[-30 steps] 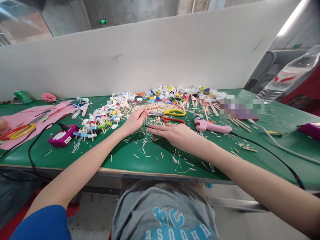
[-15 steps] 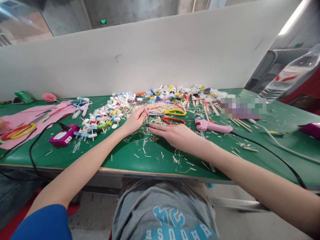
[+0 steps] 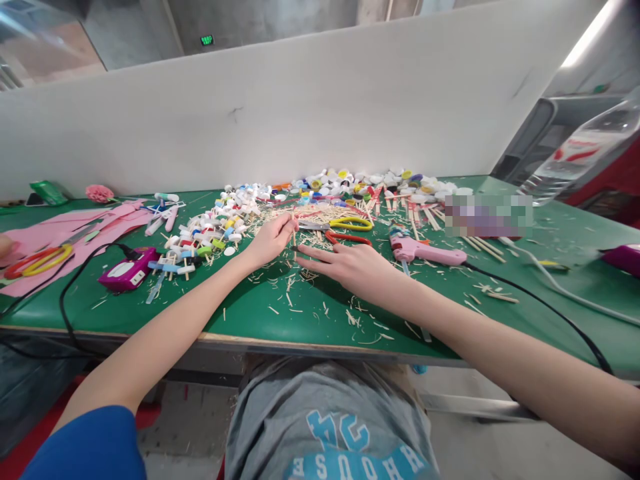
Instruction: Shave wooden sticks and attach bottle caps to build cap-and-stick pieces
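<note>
Above the middle of the green table, my left hand [image 3: 273, 240] is closed with its fingertips pinching a thin wooden stick [image 3: 295, 239], held roughly upright. A small dark spot shows at the stick's lower end; I cannot make out what it is. My right hand [image 3: 347, 267] reaches in from the right, palm down, its fingers stretched out and slightly apart. Its fingertips are close to the stick's lower end; whether they touch is unclear. Just beyond the hands lie scissors [image 3: 350, 225] with yellow and red handles, among a pile of wood shavings [image 3: 325, 213].
Bottle caps [image 3: 345, 180] and capped stick pieces [image 3: 205, 240] are heaped behind and left. A pink glue gun [image 3: 430, 253] with a black cord lies right. A purple box [image 3: 129, 269], pink paper [image 3: 115, 223] and more scissors [image 3: 40, 261] lie left. A bottle [image 3: 585, 150] stands right.
The fingers of my right hand have spread apart slightly near the stick's lower end. My left hand keeps its pinch in almost the same place.
</note>
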`<act>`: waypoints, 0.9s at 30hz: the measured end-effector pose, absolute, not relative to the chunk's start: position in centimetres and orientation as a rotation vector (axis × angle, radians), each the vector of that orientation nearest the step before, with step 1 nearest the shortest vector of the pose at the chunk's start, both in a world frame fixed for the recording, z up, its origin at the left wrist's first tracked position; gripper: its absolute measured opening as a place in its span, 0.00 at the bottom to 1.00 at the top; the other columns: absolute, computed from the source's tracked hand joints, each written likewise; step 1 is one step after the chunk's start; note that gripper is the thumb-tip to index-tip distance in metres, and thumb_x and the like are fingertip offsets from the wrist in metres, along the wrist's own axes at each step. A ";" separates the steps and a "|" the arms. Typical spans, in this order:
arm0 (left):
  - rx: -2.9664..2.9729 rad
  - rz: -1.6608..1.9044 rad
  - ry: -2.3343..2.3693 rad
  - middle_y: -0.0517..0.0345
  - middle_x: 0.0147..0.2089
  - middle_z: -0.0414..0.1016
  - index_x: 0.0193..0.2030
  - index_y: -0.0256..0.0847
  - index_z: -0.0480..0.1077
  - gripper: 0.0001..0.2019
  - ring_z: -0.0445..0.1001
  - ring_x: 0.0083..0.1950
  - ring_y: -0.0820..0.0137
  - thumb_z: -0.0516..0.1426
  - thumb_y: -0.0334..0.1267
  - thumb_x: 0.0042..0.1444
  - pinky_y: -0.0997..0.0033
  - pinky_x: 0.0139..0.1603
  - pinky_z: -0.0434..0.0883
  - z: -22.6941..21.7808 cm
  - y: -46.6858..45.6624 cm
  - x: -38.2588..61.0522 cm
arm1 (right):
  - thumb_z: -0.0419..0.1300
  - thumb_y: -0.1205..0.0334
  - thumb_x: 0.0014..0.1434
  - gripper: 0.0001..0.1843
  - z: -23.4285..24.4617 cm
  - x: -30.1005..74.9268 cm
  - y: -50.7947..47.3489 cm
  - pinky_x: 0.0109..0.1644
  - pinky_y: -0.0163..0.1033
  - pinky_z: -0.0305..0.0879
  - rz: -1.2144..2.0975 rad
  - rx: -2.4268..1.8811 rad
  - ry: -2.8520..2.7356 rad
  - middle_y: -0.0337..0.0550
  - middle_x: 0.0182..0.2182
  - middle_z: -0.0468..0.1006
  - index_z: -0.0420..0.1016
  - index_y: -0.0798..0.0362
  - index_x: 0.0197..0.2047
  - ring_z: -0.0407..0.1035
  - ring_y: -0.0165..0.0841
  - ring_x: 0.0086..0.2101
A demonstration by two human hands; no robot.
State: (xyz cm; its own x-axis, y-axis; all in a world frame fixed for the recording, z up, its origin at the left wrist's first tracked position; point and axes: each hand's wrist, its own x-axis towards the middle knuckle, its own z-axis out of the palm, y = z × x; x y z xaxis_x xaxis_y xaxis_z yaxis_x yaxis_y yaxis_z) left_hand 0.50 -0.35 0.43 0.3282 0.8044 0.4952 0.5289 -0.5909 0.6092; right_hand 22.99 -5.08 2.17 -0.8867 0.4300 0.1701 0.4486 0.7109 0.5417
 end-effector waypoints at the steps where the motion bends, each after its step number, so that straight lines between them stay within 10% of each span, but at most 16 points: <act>1: 2.259 1.140 1.186 0.64 0.22 0.61 0.35 0.41 0.62 0.14 0.62 0.24 0.74 0.44 0.44 0.68 0.72 0.30 0.62 0.4 -0.4 0.5 | 0.51 0.79 0.56 0.40 2.2 22.9 -5.1 0.21 0.38 0.47 -0.937 -0.735 -2.880 0.35 0.68 0.53 0.54 0.43 0.68 0.70 0.32 0.35; 9: 2.264 1.148 1.172 0.64 0.23 0.61 0.35 0.41 0.62 0.14 0.62 0.24 0.74 0.45 0.45 0.67 0.72 0.30 0.62 0.6 -0.6 0.8 | 0.48 0.79 0.55 0.37 1.6 22.9 -4.2 0.20 0.39 0.44 -0.730 -0.604 -2.942 0.36 0.66 0.59 0.61 0.40 0.65 0.67 0.26 0.25; 17: 2.241 1.141 1.172 0.63 0.23 0.61 0.36 0.41 0.63 0.13 0.62 0.25 0.74 0.44 0.43 0.67 0.71 0.30 0.62 0.5 -0.5 0.6 | 0.45 0.79 0.56 0.39 1.1 23.9 -3.4 0.24 0.34 0.51 -0.493 -0.624 -2.797 0.40 0.65 0.60 0.53 0.43 0.68 0.70 0.32 0.47; 27: 2.244 1.136 1.166 0.64 0.22 0.60 0.36 0.41 0.62 0.15 0.62 0.24 0.74 0.43 0.47 0.68 0.71 0.30 0.62 0.4 -0.3 0.5 | 0.47 0.67 0.64 0.23 1.0 23.4 -3.6 0.25 0.35 0.49 -0.480 -0.847 -2.772 0.48 0.44 0.73 0.62 0.53 0.62 0.68 0.30 0.31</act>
